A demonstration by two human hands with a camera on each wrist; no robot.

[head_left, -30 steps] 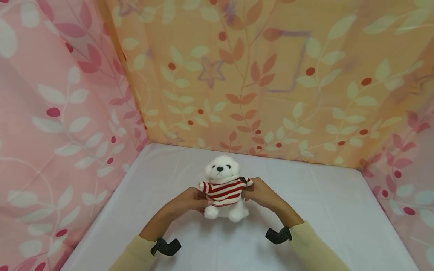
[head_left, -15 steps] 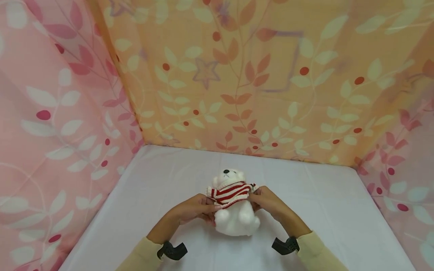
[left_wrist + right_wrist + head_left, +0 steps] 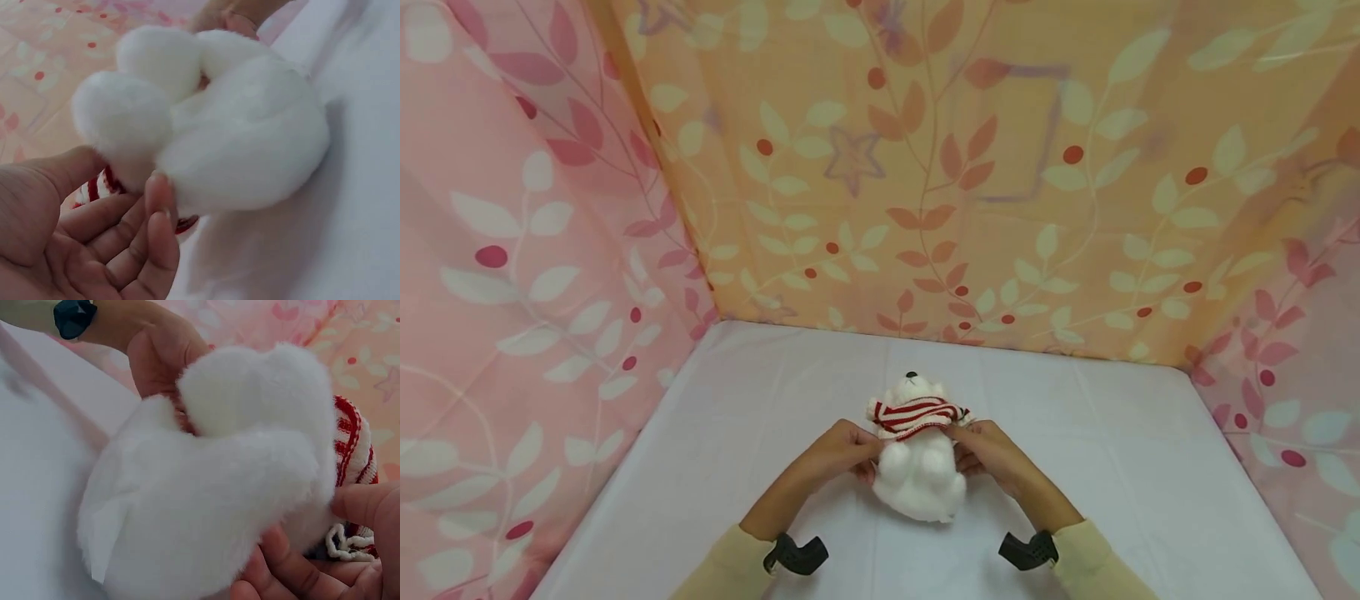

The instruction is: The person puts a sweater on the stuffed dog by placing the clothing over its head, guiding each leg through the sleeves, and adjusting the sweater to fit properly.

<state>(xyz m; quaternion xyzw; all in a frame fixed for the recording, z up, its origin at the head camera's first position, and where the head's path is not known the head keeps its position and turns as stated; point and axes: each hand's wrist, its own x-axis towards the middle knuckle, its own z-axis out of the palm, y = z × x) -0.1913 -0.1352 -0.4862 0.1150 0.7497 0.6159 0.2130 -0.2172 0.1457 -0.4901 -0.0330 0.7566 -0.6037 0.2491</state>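
Note:
A white plush bear [image 3: 921, 479] in a red-and-white striped sweater [image 3: 917, 414] is tipped back, its nose up and its underside facing me in the head view. My left hand [image 3: 842, 450] holds its side near the sweater hem; in the left wrist view the thumb lies by one white leg [image 3: 122, 112], with fingers curled beneath. On the opposite side my right hand [image 3: 992, 454] grips the bear, thumb at the sweater's edge and fingers under the body in the right wrist view. A pale tag [image 3: 106, 540] shows on its bottom. The bear's back is hidden.
A white-covered table [image 3: 1075, 433] lies under the bear. Behind it hangs an orange leaf-print curtain [image 3: 820, 192], with a pink printed curtain [image 3: 497, 333] at the left and another pink curtain [image 3: 1285, 392] at the right. Black wrist devices [image 3: 801, 554] sit on both sleeves.
The bear has tipped from face-forward to leaning back, bringing its underside into view. It moved slightly right and lower with both hands still on it. The head view shifted slightly.

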